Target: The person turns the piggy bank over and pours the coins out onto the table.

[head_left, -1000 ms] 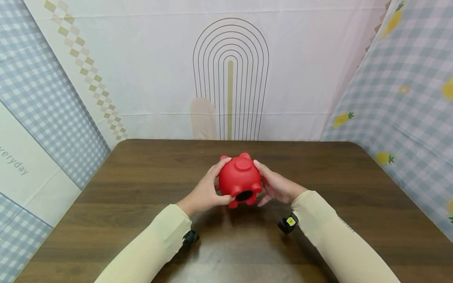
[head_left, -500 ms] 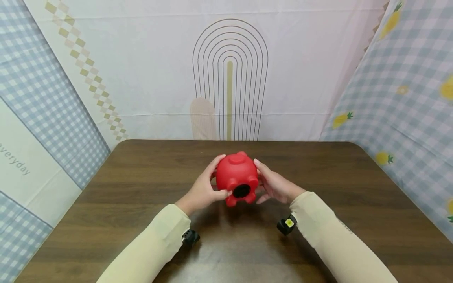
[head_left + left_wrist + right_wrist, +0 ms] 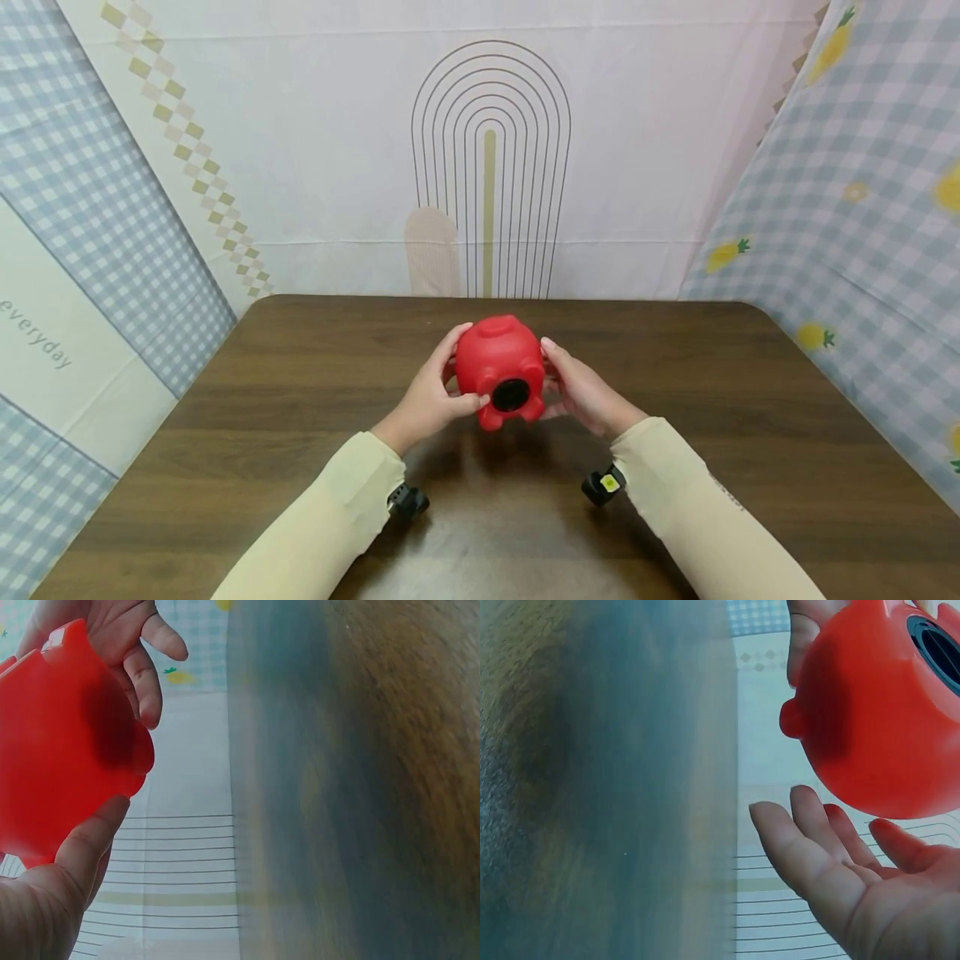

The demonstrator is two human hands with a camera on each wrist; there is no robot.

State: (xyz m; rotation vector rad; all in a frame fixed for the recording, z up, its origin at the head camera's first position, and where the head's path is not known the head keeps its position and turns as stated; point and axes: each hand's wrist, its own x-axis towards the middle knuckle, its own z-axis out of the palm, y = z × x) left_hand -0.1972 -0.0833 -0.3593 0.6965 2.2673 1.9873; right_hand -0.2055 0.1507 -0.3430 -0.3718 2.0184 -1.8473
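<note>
A red piggy bank [image 3: 495, 354] is held up over the table, with its belly and stubby feet turned towards me. A round black plug [image 3: 511, 395] shows in the belly, and in the right wrist view its dark ring [image 3: 936, 651] is partly visible. My left hand [image 3: 427, 396] grips the bank from the left, thumb low near the plug and fingers round the far side, partly hidden. My right hand [image 3: 588, 392] is spread along the right side, its fingers loosely extended; in the right wrist view they lie just below the red shell.
The brown wooden table [image 3: 300, 417] spreads out below both hands. A white patterned cloth [image 3: 337, 150] hangs behind its far edge, and blue checked cloths flank it. Black wrist cameras [image 3: 408, 502] hang under the pale sleeves.
The piggy bank has tilted so its belly and plug face me more, and has shifted slightly left and up with my left hand. My right hand stays at its right side.
</note>
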